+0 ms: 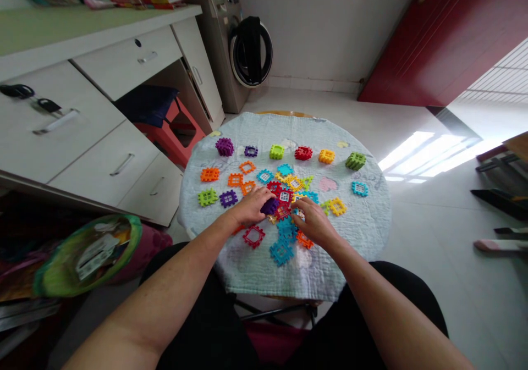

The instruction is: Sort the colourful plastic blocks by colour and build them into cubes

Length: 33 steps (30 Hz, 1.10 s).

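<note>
Fingers of the left hand (pixel 254 205) pinch one dark-purple, square, toothed plastic block (pixel 270 207) at one multicoloured plastic pile (pixel 284 195); the right hand (pixel 310 217)'s grip I cannot tell. One purple plastic stack (pixel 225 147) stands behind.

Purple notched block (pixel 270 206), in the left hand (pixel 253 204), beside red window tiles (pixel 285 195)

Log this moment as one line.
left hand: holding purple piece | right hand: beside red pieces, hold unclear | cloth: coloured stacks along far side
</note>
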Available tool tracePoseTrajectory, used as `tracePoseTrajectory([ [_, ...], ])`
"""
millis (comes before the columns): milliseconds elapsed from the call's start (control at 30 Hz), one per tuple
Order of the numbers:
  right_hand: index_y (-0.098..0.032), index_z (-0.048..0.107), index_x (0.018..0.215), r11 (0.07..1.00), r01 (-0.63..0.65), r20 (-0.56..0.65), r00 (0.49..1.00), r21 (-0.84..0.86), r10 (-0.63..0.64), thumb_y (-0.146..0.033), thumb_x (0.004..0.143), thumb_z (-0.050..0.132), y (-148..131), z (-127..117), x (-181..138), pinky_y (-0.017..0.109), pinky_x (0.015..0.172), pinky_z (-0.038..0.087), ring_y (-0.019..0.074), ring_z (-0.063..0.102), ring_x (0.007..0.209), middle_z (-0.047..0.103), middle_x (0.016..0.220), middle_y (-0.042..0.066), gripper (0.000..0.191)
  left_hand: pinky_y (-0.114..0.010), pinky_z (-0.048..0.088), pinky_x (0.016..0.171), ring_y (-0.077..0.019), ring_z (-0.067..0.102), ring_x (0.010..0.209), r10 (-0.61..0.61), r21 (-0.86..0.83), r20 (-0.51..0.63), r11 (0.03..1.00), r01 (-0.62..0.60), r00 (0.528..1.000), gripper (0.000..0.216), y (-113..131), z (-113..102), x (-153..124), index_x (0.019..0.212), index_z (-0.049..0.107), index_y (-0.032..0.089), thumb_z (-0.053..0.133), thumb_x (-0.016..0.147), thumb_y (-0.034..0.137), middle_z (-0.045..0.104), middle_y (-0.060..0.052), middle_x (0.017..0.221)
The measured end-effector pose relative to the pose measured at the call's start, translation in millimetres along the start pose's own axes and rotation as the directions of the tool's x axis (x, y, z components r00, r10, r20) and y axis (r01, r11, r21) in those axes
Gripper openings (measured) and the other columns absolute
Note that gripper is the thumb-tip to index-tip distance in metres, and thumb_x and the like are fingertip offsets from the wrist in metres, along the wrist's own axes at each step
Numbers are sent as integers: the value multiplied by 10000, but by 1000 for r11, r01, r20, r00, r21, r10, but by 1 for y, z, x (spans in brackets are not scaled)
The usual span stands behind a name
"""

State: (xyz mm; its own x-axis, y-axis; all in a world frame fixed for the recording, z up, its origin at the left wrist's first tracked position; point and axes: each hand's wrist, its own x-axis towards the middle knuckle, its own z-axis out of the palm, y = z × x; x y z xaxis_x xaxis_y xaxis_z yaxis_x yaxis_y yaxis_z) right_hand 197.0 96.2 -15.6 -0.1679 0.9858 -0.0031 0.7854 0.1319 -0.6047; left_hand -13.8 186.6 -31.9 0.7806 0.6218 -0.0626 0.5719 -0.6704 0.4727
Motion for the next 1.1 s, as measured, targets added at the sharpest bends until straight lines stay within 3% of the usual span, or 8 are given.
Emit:
tracePoseTrajectory([
  [133,-176,619,956,1000,1,4,1000,-3,-1,-142,814,564,0,1,0,286,829,401,175,553,919,585,966,64,156,-431,333,1008,-265,462,1114,-5,-47,-15,999,4,1000,512,-2,-2,-2,1138,536,203,687,649,214,541,-80,1149],
  [433,-180,618,959,1000,8,1,1000,14,-8,-148,809,564,-1,2,1,296,841,408,181,553,924,591,981,66,163,-407,380,984,-252,485,1089,2,-109,-21,994,-5,1000,546,-6,3,2,1145,560,203,666,613,140,533,-75,1113],
  [633,-174,622,948,1000,13,1,1000,4,-13,-169,815,562,1,6,1,320,848,430,193,564,926,603,970,75,146,-414,389,978,-258,500,1089,10,-47,-20,999,-11,1000,504,-3,-2,2,1092,570,195,690,604,153,566,-77,1117],
  [767,-175,557,1156,993,110,-79,991,52,-106,-251,814,611,-3,10,3,386,943,418,230,540,1067,589,1123,115,354,-398,430,930,-266,549,1041,-41,-69,-62,997,36,997,494,2,-6,-2,1089,563,179,732,632,264,597,-100,1099],
  [900,-184,437,1321,977,195,-75,979,92,-188,-337,757,696,-12,13,8,445,997,391,269,487,1181,521,1265,154,639,-387,435,941,-268,574,1096,-71,-174,-78,983,56,994,743,10,-2,-7,1305,415,217,747,660,379,584,-116,1223],
  [1000,-186,481,1284,981,178,-22,984,83,-177,-290,737,708,-17,15,12,419,972,414,254,517,1134,547,1215,138,601,-396,438,943,-283,573,1131,-67,-194,-99,980,47,993,933,19,2,-10,1428,228,231,750,665,357,572,-135,1268],
  [1100,-183,515,1251,988,143,31,989,56,-144,-210,734,675,-20,17,14,374,919,439,221,555,1040,584,1122,107,542,-398,433,958,-290,561,1159,-33,-204,-93,979,14,995,927,27,1,-12,1454,185,254,721,700,318,570,-129,1287],
])
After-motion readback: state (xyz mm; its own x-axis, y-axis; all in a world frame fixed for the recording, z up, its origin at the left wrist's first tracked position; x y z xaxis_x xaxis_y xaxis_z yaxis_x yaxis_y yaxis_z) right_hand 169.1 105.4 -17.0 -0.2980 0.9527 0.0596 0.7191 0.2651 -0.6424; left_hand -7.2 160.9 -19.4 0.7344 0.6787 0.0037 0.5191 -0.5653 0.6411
